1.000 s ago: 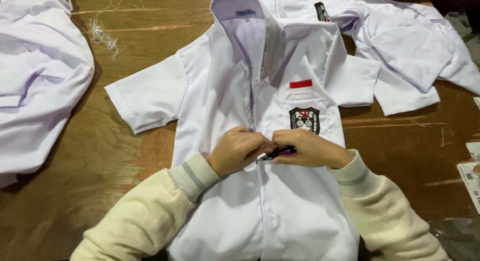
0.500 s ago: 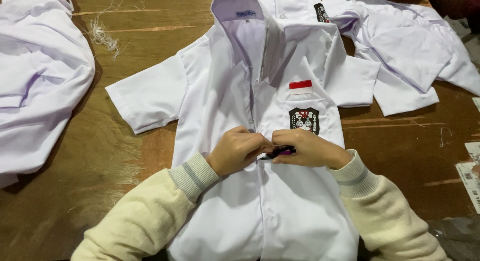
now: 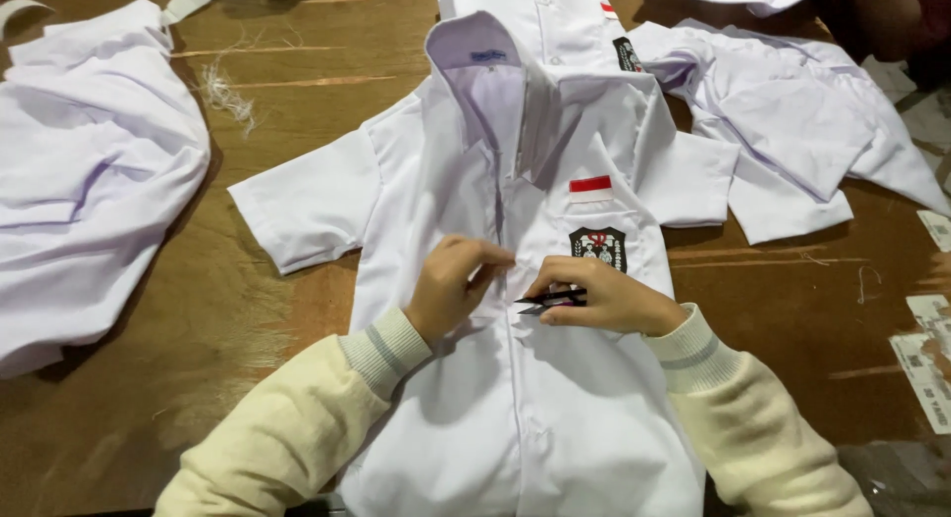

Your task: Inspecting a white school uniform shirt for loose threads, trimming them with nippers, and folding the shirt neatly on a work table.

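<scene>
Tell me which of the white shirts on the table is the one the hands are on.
The middle shirt, spread flat and front up with its collar open. Both the left hand and right hand rest on its button placket; the other shirts lie untouched at the table's edges.
</scene>
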